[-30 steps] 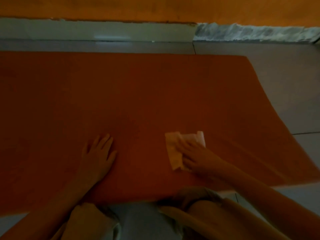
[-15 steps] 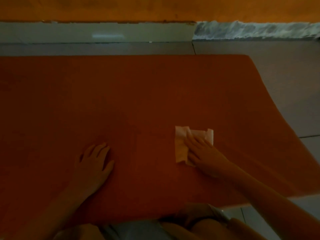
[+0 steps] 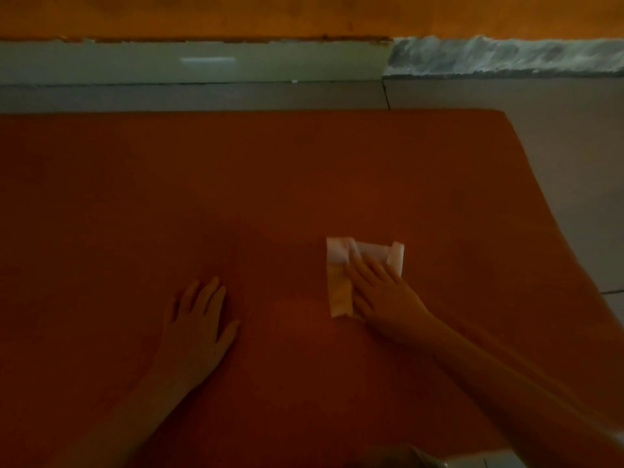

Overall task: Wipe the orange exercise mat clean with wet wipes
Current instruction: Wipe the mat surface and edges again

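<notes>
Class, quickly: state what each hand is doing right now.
Left hand: open, flat on the orange mat, holding nothing.
Right hand: open, straight fingers pressing the wet wipe down.

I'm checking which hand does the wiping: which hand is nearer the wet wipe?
Right. The right hand lies flat on the wet wipe, pressing it to the orange mat. The left hand rests flat on the mat, apart from the wipe, to its left.

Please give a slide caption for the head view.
Right hand presses folded white wet wipe on orange exercise mat; left hand rests flat.
</notes>
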The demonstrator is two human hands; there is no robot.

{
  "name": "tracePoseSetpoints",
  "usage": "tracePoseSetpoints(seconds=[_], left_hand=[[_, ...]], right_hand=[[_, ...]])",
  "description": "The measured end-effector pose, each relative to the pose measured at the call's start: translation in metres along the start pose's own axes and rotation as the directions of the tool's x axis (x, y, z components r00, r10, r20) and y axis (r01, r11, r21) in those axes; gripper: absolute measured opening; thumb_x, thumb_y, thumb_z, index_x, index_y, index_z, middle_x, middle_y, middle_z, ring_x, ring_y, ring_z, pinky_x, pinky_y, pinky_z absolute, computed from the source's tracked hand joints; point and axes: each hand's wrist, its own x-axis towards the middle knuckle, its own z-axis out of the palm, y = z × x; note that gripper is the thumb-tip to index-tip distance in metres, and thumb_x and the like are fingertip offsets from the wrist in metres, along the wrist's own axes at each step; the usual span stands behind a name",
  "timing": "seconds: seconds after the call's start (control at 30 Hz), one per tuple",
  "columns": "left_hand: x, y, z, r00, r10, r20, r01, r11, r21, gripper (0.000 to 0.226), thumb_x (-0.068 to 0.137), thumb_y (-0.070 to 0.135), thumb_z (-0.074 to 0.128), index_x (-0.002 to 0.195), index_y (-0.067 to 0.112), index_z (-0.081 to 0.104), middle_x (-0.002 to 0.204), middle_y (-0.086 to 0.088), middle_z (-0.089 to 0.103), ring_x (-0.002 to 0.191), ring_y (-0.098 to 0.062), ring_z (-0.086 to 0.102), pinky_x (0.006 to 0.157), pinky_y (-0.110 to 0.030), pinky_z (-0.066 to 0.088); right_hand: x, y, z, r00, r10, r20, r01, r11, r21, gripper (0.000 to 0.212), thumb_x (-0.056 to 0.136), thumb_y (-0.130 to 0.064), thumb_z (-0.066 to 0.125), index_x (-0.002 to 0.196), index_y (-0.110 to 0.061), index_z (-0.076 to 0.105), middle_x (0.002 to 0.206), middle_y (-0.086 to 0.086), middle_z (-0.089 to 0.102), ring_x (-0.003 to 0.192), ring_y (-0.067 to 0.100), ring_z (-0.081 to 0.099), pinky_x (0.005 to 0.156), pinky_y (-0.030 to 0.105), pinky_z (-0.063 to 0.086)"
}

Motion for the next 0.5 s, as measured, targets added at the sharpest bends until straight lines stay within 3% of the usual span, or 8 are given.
tracePoseSetpoints(seconds=[0.03, 0.13, 0.2, 0.23, 0.33, 0.4, 0.5], left_hand=[[0.001, 0.001, -0.002, 1.000, -0.008, 0.014, 0.008, 1.000, -0.008, 0.094, 0.078, 0.069, 0.001, 0.150, 0.017, 0.032, 0.159, -0.001, 0.019, 0.147, -0.024, 0.011, 0.118, -0.051, 0.011], [0.010, 0.003, -0.005, 1.000, -0.020, 0.024, 0.021, 0.999, -0.041, 0.092, 0.081, 0.072, 0.006, 0.145, 0.016, 0.040, 0.155, -0.002, 0.026, 0.144, -0.025, 0.016, 0.115, -0.054, 0.018], [0.023, 0.005, -0.009, 1.000, 0.018, 0.016, -0.017, 1.000, -0.011, 0.092, 0.085, 0.075, 0.005, 0.145, 0.014, 0.041, 0.155, -0.004, 0.027, 0.143, -0.025, 0.016, 0.114, -0.057, 0.021], [0.033, 0.007, -0.012, 1.000, 0.031, 0.002, -0.031, 1.000, 0.003, 0.093, 0.085, 0.075, 0.002, 0.148, 0.015, 0.036, 0.158, -0.003, 0.021, 0.145, -0.024, 0.012, 0.114, -0.057, 0.018], [0.068, 0.013, -0.023, 1.000, 0.017, 0.003, -0.017, 0.999, -0.037, 0.096, 0.071, 0.078, -0.007, 0.152, 0.028, -0.002, 0.154, 0.011, -0.022, 0.145, -0.015, -0.018, 0.118, -0.049, -0.005], [0.090, 0.016, -0.031, 1.000, 0.017, -0.015, -0.018, 0.999, -0.038, 0.093, 0.068, 0.079, -0.008, 0.149, 0.033, -0.012, 0.148, 0.014, -0.031, 0.140, -0.011, -0.026, 0.118, -0.048, -0.010], [0.117, 0.023, -0.045, 0.999, 0.006, -0.038, -0.009, 0.996, -0.093, 0.087, 0.081, 0.082, 0.009, 0.151, 0.034, -0.006, 0.150, 0.016, -0.028, 0.143, -0.013, -0.024, 0.118, -0.049, -0.010]], right_hand=[[0.014, 0.002, -0.002, 0.998, 0.060, -0.002, -0.060, 0.998, 0.001, 0.085, 0.082, -0.064, -0.026, 0.151, -0.017, -0.012, 0.155, 0.010, -0.026, 0.146, 0.030, -0.008, 0.117, 0.053, 0.004], [0.055, -0.009, -0.009, 0.979, 0.198, -0.046, -0.193, 0.976, 0.097, 0.065, 0.095, -0.052, -0.001, 0.149, -0.019, -0.017, 0.150, 0.006, -0.032, 0.141, 0.027, -0.021, 0.116, 0.051, -0.004], [0.064, -0.018, -0.007, 0.986, 0.154, -0.063, -0.145, 0.982, 0.125, 0.062, 0.093, -0.049, -0.002, 0.146, -0.021, -0.020, 0.149, 0.004, -0.031, 0.138, 0.025, -0.025, 0.116, 0.051, -0.006], [0.063, -0.017, -0.005, 0.994, 0.083, -0.076, -0.076, 0.993, 0.094, 0.063, 0.091, -0.050, -0.005, 0.146, -0.022, -0.019, 0.152, 0.004, -0.028, 0.140, 0.026, -0.023, 0.117, 0.051, -0.006], [0.069, 0.013, -0.010, 0.992, -0.096, -0.087, 0.095, 0.995, -0.019, 0.063, 0.095, -0.050, 0.001, 0.150, -0.022, -0.008, 0.157, 0.004, -0.017, 0.145, 0.026, -0.012, 0.119, 0.049, -0.001], [0.086, 0.033, -0.019, 0.995, -0.056, -0.076, 0.053, 0.998, -0.046, 0.062, 0.097, -0.048, 0.002, 0.151, -0.020, -0.011, 0.157, 0.004, -0.022, 0.145, 0.025, -0.014, 0.119, 0.049, -0.002], [0.121, 0.039, -0.036, 0.991, 0.103, -0.091, -0.105, 0.994, -0.021, 0.065, 0.095, -0.046, -0.002, 0.152, -0.016, -0.008, 0.158, 0.009, -0.021, 0.146, 0.031, -0.013, 0.118, 0.054, 0.001]])
